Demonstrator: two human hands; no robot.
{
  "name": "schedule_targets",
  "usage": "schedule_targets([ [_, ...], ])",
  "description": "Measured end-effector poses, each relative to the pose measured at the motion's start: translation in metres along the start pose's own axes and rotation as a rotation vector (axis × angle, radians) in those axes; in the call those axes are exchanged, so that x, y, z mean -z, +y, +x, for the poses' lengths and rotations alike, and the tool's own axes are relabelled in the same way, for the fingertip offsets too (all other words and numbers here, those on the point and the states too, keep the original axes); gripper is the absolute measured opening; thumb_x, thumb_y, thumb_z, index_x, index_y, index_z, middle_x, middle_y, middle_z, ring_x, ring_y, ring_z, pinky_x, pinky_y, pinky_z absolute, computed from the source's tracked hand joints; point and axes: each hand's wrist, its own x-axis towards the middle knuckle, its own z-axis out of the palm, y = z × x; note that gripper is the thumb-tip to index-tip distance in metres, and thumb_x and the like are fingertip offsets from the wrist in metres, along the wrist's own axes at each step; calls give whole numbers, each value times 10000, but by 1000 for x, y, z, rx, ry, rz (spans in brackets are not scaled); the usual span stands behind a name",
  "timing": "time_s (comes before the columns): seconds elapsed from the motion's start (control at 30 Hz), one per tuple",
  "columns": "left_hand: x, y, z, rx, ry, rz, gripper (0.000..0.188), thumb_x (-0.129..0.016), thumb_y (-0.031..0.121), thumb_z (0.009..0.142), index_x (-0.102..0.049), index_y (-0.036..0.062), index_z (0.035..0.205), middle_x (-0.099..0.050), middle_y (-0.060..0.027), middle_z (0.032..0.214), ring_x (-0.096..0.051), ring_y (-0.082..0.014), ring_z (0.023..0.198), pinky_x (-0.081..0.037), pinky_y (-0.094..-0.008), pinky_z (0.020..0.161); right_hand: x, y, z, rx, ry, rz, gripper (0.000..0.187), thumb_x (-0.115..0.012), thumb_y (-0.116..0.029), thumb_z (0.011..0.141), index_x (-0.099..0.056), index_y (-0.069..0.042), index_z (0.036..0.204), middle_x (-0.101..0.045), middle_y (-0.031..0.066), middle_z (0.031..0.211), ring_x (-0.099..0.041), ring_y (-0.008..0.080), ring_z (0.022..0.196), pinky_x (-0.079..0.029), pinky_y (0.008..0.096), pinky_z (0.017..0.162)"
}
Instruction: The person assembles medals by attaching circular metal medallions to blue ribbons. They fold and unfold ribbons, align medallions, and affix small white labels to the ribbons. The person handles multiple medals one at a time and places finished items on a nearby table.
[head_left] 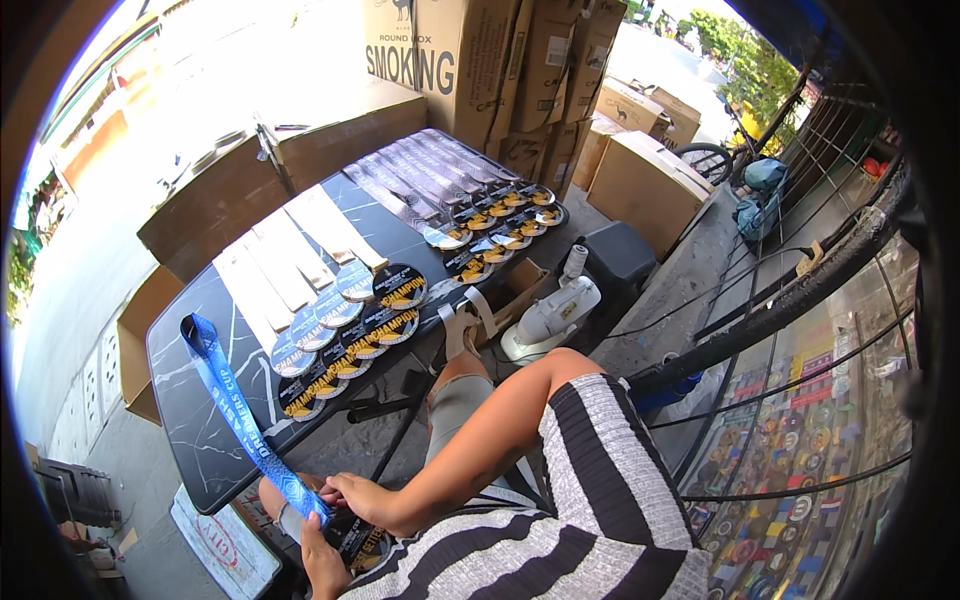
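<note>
A blue printed ribbon (235, 405) runs from a loop on the table down to my lap. My left hand (322, 562) is closed at its lower end, the thumb pressed on the fabric. Just beyond, my right hand (365, 502) is bent inward with its fingertips pinched together beside the ribbon; what they hold is hidden. Below the hands, a dark round medal (372, 546) with gold lettering lies in my lap, partly covered. On the table are medals (402, 287) with white ribbons (262, 270) and, farther right, more medals (470, 262) with greyish-purple ribbons (420, 175).
The black marbled table (185, 440) stands ahead, its edge close to my knees. Cardboard boxes (460, 70) are stacked behind it. A white device (555, 315) and a dark bin (618, 260) stand at its right. A wire rack (760, 350) and a white box (225, 545) flank me.
</note>
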Motion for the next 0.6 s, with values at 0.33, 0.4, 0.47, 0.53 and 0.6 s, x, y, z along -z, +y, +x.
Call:
schedule_targets([
  [0.33,1,-1,-8,0,64,114,360,-481,359,1022,-618,62,1173,-690,-69,1054,-685,-188,907,-543,-319,813,-13,15,-9,13,99,-149,333,-402,-304,1010,-571,-31,1096,-649,91,1030,-592,197,975,-438,331,926],
  [0.4,0,1,-10,24,31,125,380,-427,342,1050,-603,31,1176,-654,-71,1074,-635,-162,972,-502,-297,865,-14,11,-11,-55,129,-148,326,-402,-296,1007,-576,-35,1097,-649,89,1026,-593,191,964,-442,334,921],
  [0.47,-2,3,-11,-2,4,162,391,-400,333,1063,-596,15,1179,-637,-74,1089,-613,-151,998,-483,-287,888,-13,6,-14,-47,94,-141,352,-408,-338,1018,-589,-49,1106,-653,74,1027,-598,171,962,-452,322,908],
  [0.53,-6,4,-11,-114,-55,212,391,-400,333,1063,-596,16,1181,-638,-78,1097,-617,-156,988,-488,-289,883,-10,0,-17,-66,23,-77,395,-411,-396,1027,-599,-64,1130,-657,57,1031,-599,149,957,-459,305,893],
  [0.6,-9,6,-12,-57,-19,175,394,-418,347,1058,-594,24,1200,-646,-78,1110,-631,-164,977,-493,-296,885,-4,-9,-19,-101,-105,40,456,-411,-469,1033,-607,-80,1169,-661,38,1037,-596,126,950,-463,284,879],
])
